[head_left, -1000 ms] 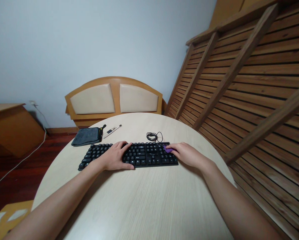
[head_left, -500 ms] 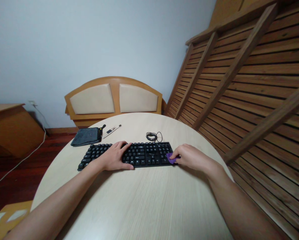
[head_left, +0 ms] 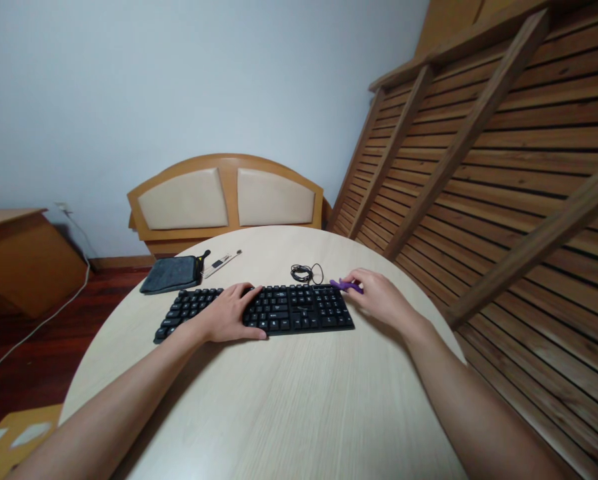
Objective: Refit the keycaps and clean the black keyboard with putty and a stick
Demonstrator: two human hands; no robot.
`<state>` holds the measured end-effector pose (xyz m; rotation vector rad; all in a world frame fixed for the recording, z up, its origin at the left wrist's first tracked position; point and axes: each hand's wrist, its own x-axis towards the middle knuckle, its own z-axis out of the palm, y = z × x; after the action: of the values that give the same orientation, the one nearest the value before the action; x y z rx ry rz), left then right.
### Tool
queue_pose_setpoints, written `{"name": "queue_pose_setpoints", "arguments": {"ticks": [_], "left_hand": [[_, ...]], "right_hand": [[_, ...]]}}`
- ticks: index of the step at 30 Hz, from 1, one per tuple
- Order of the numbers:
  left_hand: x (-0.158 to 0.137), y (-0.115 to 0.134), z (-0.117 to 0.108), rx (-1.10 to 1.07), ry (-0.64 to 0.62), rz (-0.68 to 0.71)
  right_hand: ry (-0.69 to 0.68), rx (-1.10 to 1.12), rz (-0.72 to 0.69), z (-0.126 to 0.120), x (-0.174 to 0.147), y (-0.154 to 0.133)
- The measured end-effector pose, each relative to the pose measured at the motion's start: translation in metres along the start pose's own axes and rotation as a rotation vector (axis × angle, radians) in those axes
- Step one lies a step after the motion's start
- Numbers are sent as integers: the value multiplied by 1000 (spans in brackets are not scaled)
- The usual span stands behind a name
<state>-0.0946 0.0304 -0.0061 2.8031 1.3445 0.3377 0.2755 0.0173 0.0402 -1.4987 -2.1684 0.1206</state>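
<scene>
Two bare forearms (head_left: 129,390), tapering to narrow wrists (head_left: 413,328), bare left hand (head_left: 230,315), bare right hand (head_left: 377,300), slender fingers (head_left: 253,333)

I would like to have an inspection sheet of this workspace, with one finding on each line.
Surface: round, pale table; spills: nothing seen.
Job's things: black keyboard lying flat; purple cloth at its far right corner, contact unclear.
Clutter: grey cloth or pouch and slim tool, both beyond the keyboard, on the left.
Hands: left hand rests spread on the keyboard; right hand pinches the purple cloth.
Cables: black cable coiled behind the keyboard; white cord trails from the wall at left.
Surroundings: headboard beyond, desk left, slatted panel right.
</scene>
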Motion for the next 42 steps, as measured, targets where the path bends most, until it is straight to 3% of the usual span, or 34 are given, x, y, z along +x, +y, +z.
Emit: {"name": "queue_pose_setpoints", "arguments": {"ticks": [2,6,20,23,26,31,37,42], "left_hand": [[0,0,0,2,-2,2],[0,-1,1,-2,12,11],[1,0,2,-7,13,19],[1,1,2,-23,34,36],[1,2,2,-20,29,32],[1,11,4,-21,45,46],[4,24,6,-36,66,90],[4,27,5,-31,60,77]], "right_hand": [[13,-31,7,10,4,4],[-106,-106,6,19,6,6],[-296,-134,-35,-5,-8,-13],[-258,-89,-27,-7,-7,-16],[-125,-40,-35,-2,-4,-18],[39,-17,-22,23,3,-21],[-62,-21,-106,47,7,-23],[-145,-34,-216,42,6,-24]]}}
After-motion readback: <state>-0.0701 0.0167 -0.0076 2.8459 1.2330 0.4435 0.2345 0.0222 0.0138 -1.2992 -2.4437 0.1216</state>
